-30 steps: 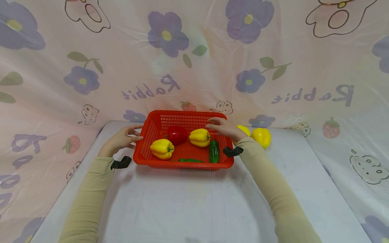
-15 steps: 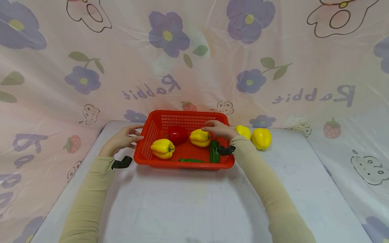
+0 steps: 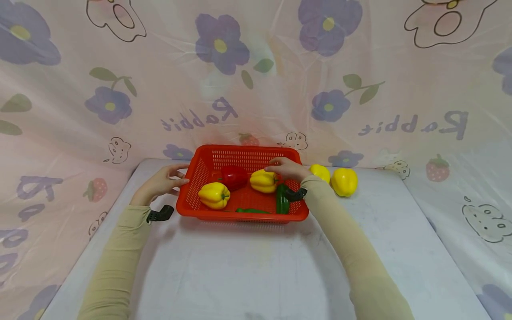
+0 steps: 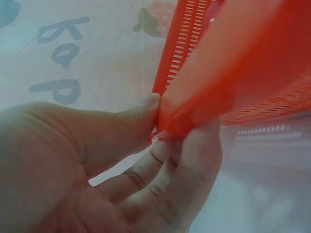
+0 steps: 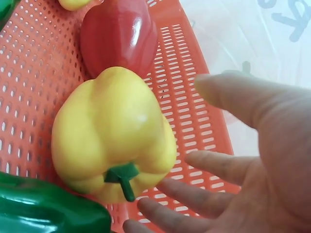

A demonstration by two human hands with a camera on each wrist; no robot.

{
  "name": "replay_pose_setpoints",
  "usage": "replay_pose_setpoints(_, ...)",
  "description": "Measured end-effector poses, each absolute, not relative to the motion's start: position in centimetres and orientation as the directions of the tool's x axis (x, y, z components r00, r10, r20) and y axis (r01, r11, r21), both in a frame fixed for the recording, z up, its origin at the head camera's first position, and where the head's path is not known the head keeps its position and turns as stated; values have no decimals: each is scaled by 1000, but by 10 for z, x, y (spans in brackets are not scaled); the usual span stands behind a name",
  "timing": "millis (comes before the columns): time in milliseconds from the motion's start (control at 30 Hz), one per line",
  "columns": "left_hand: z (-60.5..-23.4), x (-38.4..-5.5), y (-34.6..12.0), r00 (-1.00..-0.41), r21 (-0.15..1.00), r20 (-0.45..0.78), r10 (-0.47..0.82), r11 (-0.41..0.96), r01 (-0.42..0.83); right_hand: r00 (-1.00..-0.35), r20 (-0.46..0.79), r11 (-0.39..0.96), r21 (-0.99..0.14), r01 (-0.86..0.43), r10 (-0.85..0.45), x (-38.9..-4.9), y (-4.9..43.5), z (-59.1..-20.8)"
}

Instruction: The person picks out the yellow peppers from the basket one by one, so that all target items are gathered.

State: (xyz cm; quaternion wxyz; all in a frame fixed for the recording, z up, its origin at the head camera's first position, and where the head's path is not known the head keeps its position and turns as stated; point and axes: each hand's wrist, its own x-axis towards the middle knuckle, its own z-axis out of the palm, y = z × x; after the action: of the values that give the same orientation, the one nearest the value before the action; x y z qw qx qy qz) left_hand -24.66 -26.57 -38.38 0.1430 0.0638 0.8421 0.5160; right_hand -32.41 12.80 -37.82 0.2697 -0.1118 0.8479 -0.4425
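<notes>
A red plastic basket (image 3: 240, 216) stands on the table. My left hand (image 3: 160, 183) pinches its left rim, the thumb on the outer side and fingers beneath, as the left wrist view shows. Over the basket's right side is my right hand (image 3: 290, 170), fingers spread and holding nothing. Just beside those fingers lies a yellow bell pepper (image 5: 112, 136) with its green stem towards the hand; contact cannot be told. Behind it is a red bell pepper (image 5: 119, 39). Another yellow bell pepper (image 3: 214, 195) lies at left in the basket, and a dark green pepper (image 3: 282, 200) at right.
A second green pepper (image 3: 252, 211) is partly hidden behind the basket's front wall. Outside, to the right, two yellow bell peppers (image 3: 344, 182) sit on the white table (image 3: 248, 271). A flower-printed curtain (image 3: 272, 102) hangs behind and at both sides.
My right hand has moved left and slightly down, closer to the yellow bell pepper in the basket, mostly in the first half second. My left hand keeps its grip on the rim.
</notes>
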Motion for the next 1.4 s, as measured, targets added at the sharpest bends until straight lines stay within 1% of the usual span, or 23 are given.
replay_pose_setpoints(200, -385, -247, -266, -950, 888, -178, 256, 459, -42, -829, -351, 629, -777, -2, -436, -326, 128, -383)
replay_pose_setpoints(400, -385, -246, -266, -949, 887, -177, 261, 460, -39, -824, -347, 647, -762, -31, -448, -330, 128, -387)
replay_pose_setpoints(533, -385, -246, -266, -949, 887, -178, 260, 459, -40, -822, -350, 659, -751, -40, -449, -331, 127, -389)
replay_pose_setpoints(767, -385, -246, -265, -952, 888, -185, 246, 457, -55, -811, -370, 648, -762, -14, -453, -331, 126, -390)
replay_pose_setpoints(1067, -386, -246, -266, -953, 888, -180, 243, 457, -52, -786, -381, 711, -695, -104, -487, -330, 125, -386)
replay_pose_setpoints(1400, -387, -248, -267, -952, 892, -174, 252, 450, -44, -775, -406, 733, -672, -106, -484, -331, 125, -384)
